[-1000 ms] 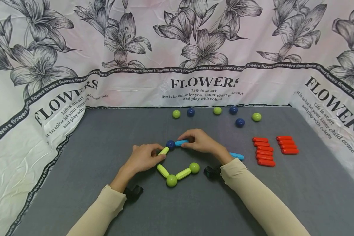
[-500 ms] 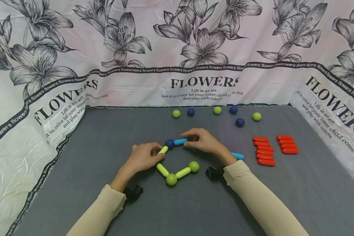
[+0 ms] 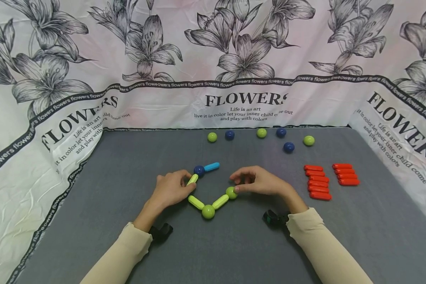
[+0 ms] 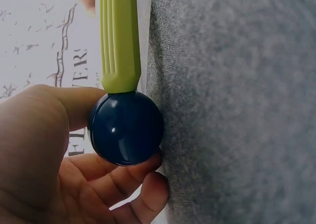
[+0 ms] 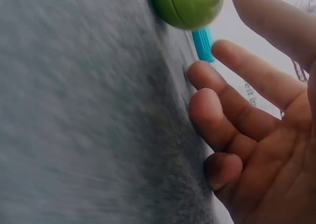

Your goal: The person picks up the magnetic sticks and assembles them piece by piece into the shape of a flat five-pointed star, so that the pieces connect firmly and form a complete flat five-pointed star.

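Note:
My left hand [image 3: 173, 188] pinches a dark blue ball [image 4: 126, 128], seen in the left wrist view but hidden under the hand in the head view. A lime stick [image 3: 193, 179] leads from beneath this hand to another blue ball [image 3: 199, 170], which carries a light blue stick [image 3: 212, 167]. Nearer me lie a lime stick [image 3: 196, 202], a green ball [image 3: 208, 212], a second lime stick [image 3: 220, 202] and an end green ball [image 3: 231, 193], joined in a bent chain. My right hand [image 3: 260, 181] hovers by that end ball, fingers loosely bent and holding nothing.
Several loose balls, green [image 3: 261, 133] and blue [image 3: 288, 147], lie along the far side of the grey table [image 3: 92, 221]. Red sticks [image 3: 318, 184] form two stacks at the right. Behind hangs a flower-printed cloth [image 3: 246, 104].
My right hand has left the light blue stick and come nearer me, to the end green ball. The far blue ball and its stick have swung left. A separate blue stick is now hidden.

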### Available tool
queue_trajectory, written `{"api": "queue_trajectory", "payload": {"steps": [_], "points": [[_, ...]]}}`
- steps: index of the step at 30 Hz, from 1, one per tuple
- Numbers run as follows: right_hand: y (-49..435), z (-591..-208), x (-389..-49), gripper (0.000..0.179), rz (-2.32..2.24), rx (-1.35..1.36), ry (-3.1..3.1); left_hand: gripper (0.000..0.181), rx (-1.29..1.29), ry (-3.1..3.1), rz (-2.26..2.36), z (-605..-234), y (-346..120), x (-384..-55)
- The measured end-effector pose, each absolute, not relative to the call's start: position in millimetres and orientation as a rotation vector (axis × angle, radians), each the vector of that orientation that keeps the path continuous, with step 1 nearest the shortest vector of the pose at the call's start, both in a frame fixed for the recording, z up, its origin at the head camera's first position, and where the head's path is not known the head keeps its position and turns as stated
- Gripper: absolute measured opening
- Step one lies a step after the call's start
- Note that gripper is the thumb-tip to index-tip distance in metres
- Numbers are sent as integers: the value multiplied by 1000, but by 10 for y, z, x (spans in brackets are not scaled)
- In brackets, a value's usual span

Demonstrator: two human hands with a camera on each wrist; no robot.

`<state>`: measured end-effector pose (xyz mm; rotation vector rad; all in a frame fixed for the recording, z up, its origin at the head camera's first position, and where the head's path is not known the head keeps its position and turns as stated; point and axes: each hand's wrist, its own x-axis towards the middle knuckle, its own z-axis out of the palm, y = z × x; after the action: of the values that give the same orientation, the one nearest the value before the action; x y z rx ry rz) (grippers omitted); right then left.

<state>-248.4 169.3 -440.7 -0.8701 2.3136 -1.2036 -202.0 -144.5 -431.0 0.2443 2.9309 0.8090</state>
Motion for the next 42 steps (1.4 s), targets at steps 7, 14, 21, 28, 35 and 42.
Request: {"api": "queue_trajectory", "payload": {"steps": [7, 14, 21, 28, 35, 42], "points": [[1655, -4418, -2389, 30, -1184, -934, 2289, 34, 233, 2925, 807, -4316, -1455, -2017], [1649, -4437, -2381, 28, -1200, -961, 2277, 34, 225, 2918, 808, -4317, -1462, -2011], [1727, -4384, -2383, 30, -1265, -877, 2300, 34, 228, 2900, 820, -4302, -1494, -2017], [1987, -4242, -2429, 27, -1278, -772, 2512, 39, 263, 2850, 875, -4305, -1554, -2052], [2271, -4151, -2460, 27, -1186, -653, 2665, 44, 268, 2818, 899, -4292, -1574, -2067], [2442, -4064, -2443, 31, -951, -589, 2672, 44, 269, 2817, 914, -4298, -1587, -2082]]}}
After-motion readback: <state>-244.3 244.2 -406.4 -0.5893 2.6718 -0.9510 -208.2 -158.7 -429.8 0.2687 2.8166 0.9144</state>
